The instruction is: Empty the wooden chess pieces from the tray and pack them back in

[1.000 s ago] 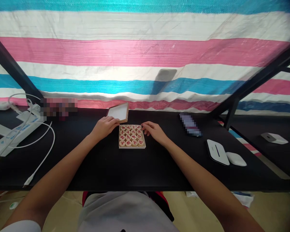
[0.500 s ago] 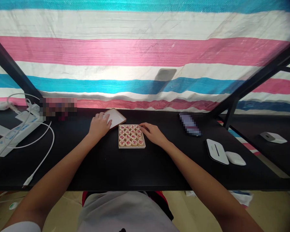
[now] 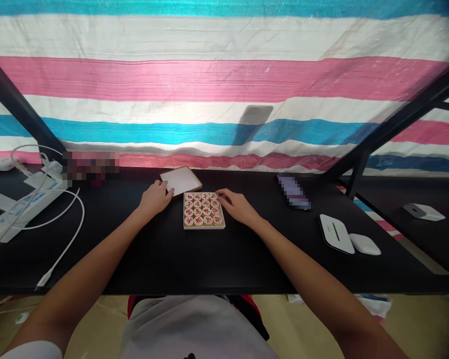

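A shallow square box point(image 3: 204, 228) lies on the black desk. It is filled with rows of round xiangqi pieces point(image 3: 198, 212) marked with red characters. Behind it, tilted at an angle, rests a box lid point(image 3: 181, 180) with its white inside facing up. My left hand point(image 3: 154, 197) is at the lid's lower left corner, palm down, fingers apart and gripping nothing. At the box's upper right corner, my right hand point(image 3: 239, 205) has its fingertips against the edge, index finger and thumb slightly apart.
A phone point(image 3: 294, 192) lies to the right, with a white flat device point(image 3: 336, 234) and a small white case point(image 3: 364, 244) nearer. On the left are a power strip point(image 3: 22, 207) and a loose white cable point(image 3: 83, 219). Striped sheeting point(image 3: 209, 80) hangs behind the desk.
The lid has shifted slightly to the right. My left hand has come off its top and drawn back toward me. My right hand and the box stay in place.
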The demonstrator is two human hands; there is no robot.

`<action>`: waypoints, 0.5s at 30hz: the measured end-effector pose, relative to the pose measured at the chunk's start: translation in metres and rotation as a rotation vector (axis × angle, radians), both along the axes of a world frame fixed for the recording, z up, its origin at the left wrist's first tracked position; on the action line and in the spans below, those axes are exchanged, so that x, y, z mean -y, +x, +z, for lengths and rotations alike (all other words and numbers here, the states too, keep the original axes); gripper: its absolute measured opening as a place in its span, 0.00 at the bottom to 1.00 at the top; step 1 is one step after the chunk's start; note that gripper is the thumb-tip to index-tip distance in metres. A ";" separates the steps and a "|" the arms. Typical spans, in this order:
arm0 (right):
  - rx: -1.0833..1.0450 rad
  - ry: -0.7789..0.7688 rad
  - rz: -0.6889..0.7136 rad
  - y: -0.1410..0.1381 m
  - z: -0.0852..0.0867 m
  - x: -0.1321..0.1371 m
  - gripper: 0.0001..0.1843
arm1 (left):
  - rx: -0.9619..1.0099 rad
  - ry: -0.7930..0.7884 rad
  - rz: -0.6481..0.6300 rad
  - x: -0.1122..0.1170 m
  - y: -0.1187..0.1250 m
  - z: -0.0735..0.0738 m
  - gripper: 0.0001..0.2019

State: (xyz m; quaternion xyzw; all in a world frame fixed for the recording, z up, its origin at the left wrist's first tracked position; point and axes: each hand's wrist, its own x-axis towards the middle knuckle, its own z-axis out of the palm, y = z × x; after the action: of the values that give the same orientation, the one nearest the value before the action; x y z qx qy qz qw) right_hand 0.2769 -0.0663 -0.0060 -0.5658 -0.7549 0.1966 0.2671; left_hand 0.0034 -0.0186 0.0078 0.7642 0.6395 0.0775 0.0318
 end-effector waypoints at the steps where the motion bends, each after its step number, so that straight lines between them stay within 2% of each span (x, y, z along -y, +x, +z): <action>1: 0.002 -0.001 0.002 0.000 0.000 0.000 0.14 | 0.015 0.012 -0.029 -0.001 0.000 -0.002 0.24; 8: 0.005 -0.005 -0.002 0.000 0.000 0.000 0.14 | 0.101 0.061 -0.262 -0.005 0.001 -0.014 0.24; 15: 0.000 -0.008 0.007 0.000 0.001 0.001 0.14 | 0.147 0.060 -0.338 -0.008 0.001 -0.017 0.20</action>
State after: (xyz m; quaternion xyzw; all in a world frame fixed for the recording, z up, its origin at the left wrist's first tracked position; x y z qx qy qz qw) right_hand 0.2768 -0.0674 -0.0049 -0.5642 -0.7561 0.2007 0.2640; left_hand 0.0049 -0.0108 -0.0088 0.8536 0.4954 0.1457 0.0679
